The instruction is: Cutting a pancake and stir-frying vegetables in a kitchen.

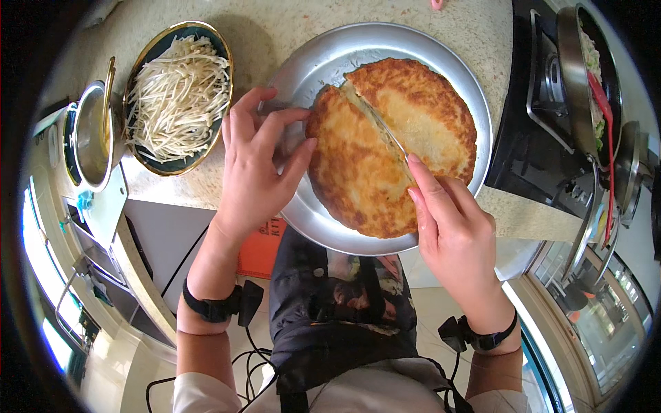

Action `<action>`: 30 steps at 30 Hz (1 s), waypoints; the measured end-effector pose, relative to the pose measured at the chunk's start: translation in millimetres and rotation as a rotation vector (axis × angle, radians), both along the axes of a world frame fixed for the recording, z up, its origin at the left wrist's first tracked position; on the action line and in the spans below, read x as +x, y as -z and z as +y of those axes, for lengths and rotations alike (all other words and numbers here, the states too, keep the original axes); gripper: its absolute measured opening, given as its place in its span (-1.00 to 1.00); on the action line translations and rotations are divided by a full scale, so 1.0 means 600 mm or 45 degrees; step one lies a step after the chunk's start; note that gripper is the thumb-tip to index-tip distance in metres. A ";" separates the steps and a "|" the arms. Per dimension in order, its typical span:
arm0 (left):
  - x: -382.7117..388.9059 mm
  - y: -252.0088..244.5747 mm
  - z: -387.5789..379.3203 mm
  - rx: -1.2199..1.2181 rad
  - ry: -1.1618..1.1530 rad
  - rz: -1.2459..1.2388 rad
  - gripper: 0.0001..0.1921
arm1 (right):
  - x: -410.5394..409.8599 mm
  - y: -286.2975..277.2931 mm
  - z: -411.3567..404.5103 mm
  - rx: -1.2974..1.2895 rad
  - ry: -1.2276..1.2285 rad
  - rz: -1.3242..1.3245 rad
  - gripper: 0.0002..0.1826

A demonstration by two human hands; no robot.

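A browned, round stuffed flatbread [361, 170] lies on a wide round metal tray [356, 248] before me. A slit runs across it from the upper left, with filling showing between the two parts. My right hand [454, 227] grips a thin metal utensil, likely a knife [384, 126], whose narrow blade lies in the slit; its handle is hidden in the hand. At the flatbread's left edge, my left hand [266, 155] has its fingers spread, with thumb and index fingertip at or close to the crust. Whether they press on it cannot be told.
On the left stand an oval plate [137, 160] of enoki mushrooms and a metal pot [93, 139] with a gold-coloured utensil. A black gas stove [516, 139] is at right, with a deep pan [570, 88] of food and a red utensil [609, 134]. Cables hang near both forearms.
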State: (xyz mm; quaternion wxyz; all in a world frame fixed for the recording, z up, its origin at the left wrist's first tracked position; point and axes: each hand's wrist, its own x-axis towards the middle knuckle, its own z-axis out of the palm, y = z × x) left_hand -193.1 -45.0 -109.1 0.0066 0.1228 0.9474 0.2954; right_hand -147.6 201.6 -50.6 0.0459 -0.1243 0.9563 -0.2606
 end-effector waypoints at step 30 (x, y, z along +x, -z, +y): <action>-0.002 0.010 0.000 0.052 0.001 0.119 -0.61 | 0.019 -0.039 -0.008 0.294 -0.003 -0.188 -0.54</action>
